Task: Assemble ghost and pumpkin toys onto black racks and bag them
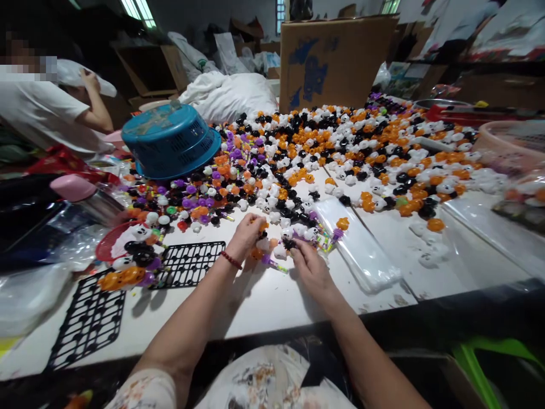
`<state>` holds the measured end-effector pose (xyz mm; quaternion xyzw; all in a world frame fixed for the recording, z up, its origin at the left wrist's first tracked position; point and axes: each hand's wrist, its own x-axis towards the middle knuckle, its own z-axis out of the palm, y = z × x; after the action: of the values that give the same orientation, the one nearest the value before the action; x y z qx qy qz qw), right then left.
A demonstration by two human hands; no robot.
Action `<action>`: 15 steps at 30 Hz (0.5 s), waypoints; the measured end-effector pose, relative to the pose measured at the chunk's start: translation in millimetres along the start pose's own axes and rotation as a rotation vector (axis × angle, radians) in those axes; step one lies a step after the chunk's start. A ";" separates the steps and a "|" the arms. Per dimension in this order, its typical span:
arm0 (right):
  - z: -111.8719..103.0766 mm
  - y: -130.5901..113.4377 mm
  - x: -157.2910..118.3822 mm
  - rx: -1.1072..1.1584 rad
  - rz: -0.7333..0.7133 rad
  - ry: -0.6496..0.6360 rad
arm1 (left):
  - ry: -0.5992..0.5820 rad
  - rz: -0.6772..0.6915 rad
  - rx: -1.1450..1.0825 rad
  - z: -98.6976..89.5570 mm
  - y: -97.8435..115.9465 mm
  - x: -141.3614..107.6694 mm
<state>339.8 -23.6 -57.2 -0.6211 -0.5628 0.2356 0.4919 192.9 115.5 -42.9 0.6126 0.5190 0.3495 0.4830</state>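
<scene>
My left hand (247,237), with a red bead bracelet at the wrist, pinches a small orange plastic piece (264,226). The fingertips of my right hand (314,274) are closed on a small black plastic piece (289,244). Between the hands, a purple-topped tube with colourful filling (276,264) lies on the white table (255,309), near a white piece (280,251) and some orange ones. Right of them, more of these tubes (327,241) and an orange pumpkin-shaped piece (342,224) rest by a stack of clear plastic bags (361,255).
A large heap of white, orange and black figures (332,136) spreads across the back. Left stand an upturned blue basket (170,139), a pink-lidded flask (87,196), a red basket (104,244) and black grids (189,264). A cardboard box (336,62) stands behind; another person (46,108) works at left.
</scene>
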 end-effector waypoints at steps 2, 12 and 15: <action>4.4 -5.0 -1.1 -0.014 -0.089 0.004 | -0.024 -0.040 -0.154 -8.1 3.0 -18.8; 11.6 -25.4 -10.5 -0.111 -0.330 -0.010 | -0.168 -0.173 -0.552 -17.3 7.2 -83.8; 7.2 -26.3 -12.7 -0.165 -0.370 -0.039 | -0.181 -0.121 -0.478 -14.7 3.4 -88.4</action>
<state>318.2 -36.1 -40.4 -0.5406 -0.6941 0.1063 0.4633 161.1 32.9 -28.9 0.4779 0.4119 0.3765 0.6784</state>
